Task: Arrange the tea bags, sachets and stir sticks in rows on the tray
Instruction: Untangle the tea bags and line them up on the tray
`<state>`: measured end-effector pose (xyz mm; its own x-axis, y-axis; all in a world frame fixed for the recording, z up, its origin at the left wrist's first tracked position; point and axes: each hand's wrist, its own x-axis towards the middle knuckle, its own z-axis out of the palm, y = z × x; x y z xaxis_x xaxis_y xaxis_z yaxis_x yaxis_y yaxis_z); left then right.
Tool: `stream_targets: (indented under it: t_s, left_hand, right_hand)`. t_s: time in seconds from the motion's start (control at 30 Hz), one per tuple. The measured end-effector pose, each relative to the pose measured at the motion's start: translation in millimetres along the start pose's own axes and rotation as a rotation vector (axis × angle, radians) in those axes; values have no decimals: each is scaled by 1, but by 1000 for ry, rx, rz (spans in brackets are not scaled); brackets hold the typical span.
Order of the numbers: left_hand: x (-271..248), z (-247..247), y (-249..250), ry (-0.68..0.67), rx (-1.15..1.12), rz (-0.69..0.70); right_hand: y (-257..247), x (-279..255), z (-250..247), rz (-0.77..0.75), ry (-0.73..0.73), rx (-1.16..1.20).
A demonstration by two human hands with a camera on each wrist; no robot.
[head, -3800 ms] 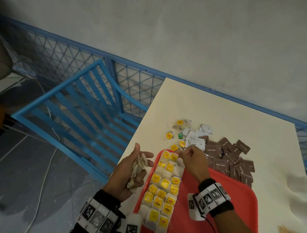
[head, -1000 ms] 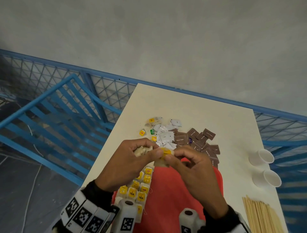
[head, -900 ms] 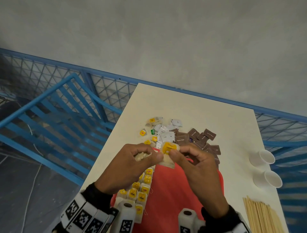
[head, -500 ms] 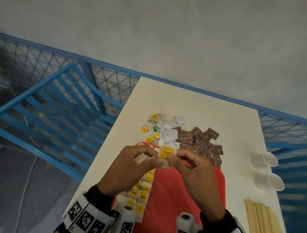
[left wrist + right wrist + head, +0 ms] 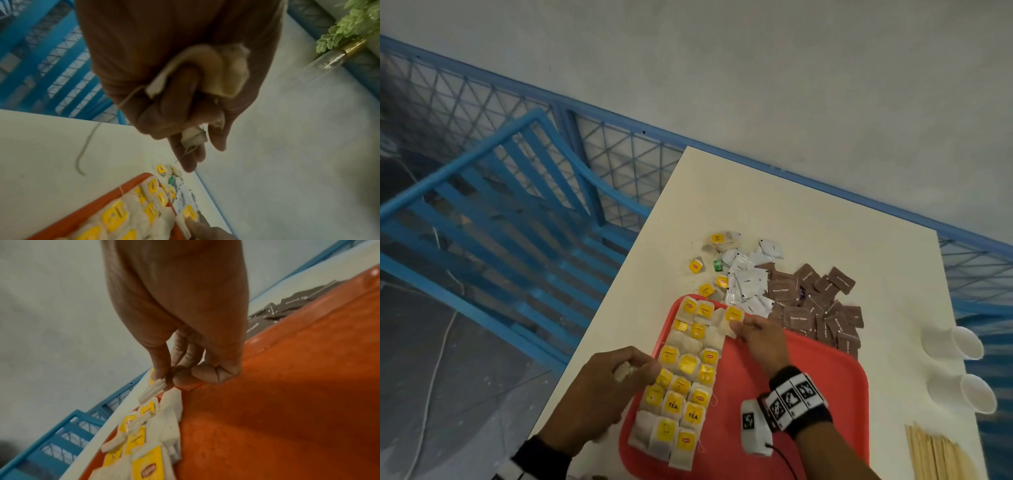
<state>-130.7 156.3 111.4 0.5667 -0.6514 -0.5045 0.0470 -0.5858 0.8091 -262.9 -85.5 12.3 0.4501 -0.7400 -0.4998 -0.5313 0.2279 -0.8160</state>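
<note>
A red tray (image 5: 808, 377) lies on the cream table, with three rows of yellow-tagged tea bags (image 5: 681, 377) along its left side. My right hand (image 5: 739, 330) pinches a tea bag (image 5: 731, 317) at the far end of the third row, low over the tray; the right wrist view shows this tea bag (image 5: 152, 389) between thumb and forefinger. My left hand (image 5: 633, 371) hovers at the tray's left edge and grips a crumpled bunch of tea bags (image 5: 218, 69). Beyond the tray lie loose tea bags (image 5: 722, 240), white sachets (image 5: 748, 282) and brown sachets (image 5: 822, 308). Stir sticks (image 5: 935, 459) lie at the near right.
Two white paper cups (image 5: 955, 342) stand near the table's right edge. A blue slatted frame (image 5: 493, 212) and a blue mesh fence stand off the table's left side. The tray's right half (image 5: 287, 402) is bare red plastic. A plant (image 5: 349, 24) shows in the left wrist view.
The hands were together above the tray, both on one tea bag. They have parted: the right hand carried it down to the row's far end, the left drew back to the tray's left edge.
</note>
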Motion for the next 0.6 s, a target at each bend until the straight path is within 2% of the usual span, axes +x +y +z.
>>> stream_targets:
  t_s: [0.17, 0.27, 0.43, 0.6]
  left_hand:
    - [5, -8, -4, 22, -13, -33]
    - [6, -10, -3, 15, -30, -37]
    - [7, -13, 5, 19, -169, -71]
    - [4, -9, 22, -73, -408, -46]
  right_hand:
    - [-2, 27, 16, 23, 8, -76]
    - [9, 35, 23, 21, 74, -183]
    - [15, 32, 33, -73, 213, -326]
    - [6, 28, 26, -81, 157, -387]
